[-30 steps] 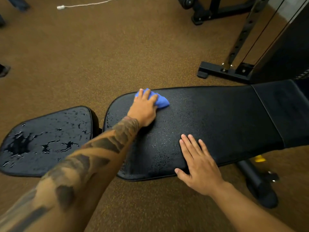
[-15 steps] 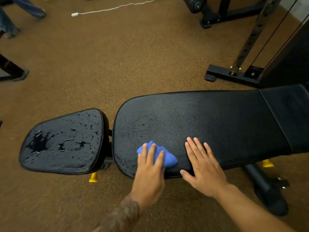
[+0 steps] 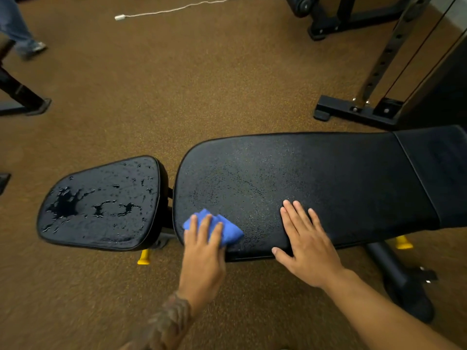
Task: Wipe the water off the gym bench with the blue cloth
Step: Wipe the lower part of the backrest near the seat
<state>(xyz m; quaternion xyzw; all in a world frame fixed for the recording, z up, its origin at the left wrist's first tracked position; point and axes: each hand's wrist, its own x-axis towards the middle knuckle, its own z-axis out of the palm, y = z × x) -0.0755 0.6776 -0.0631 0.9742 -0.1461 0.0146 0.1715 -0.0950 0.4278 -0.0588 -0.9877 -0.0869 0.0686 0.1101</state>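
The black gym bench has a long back pad [image 3: 316,178] and a smaller seat pad [image 3: 106,205] to its left. Puddles and drops of water lie on the seat pad; fine droplets speckle the back pad's left part. My left hand [image 3: 203,251] presses the crumpled blue cloth [image 3: 228,229] flat on the near left corner of the back pad. Palm down, my right hand [image 3: 307,245] rests on the pad's near edge, fingers spread, holding nothing.
Brown carpet surrounds the bench. A black rack base [image 3: 358,111] stands behind the bench at right. More black equipment [image 3: 328,18] is at the top. A white cable [image 3: 177,7] lies on the floor. A person's leg and shoe [image 3: 22,36] are at top left.
My left hand has drawn the blue cloth from the pad's far edge to its near left corner. The right hand has stayed in place.
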